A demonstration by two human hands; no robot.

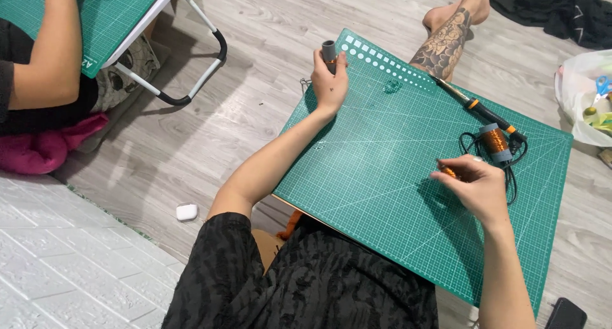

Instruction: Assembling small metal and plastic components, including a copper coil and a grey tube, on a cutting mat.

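Head view, left hand (329,82) gripping grey plastic copper-wound spool (329,52), right hand (475,187) pinching small copper-coloured piece (449,171), over green gridded cutting mat (382,170).

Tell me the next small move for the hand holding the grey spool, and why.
Probably lower the left hand so the grey spool comes toward the right hand: it stands lifted at the green mat's far edge, while the right fingers pinch something small and copper-coloured well apart.

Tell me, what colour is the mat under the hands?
Green with a pale grid, the cutting mat shows best in the head view.
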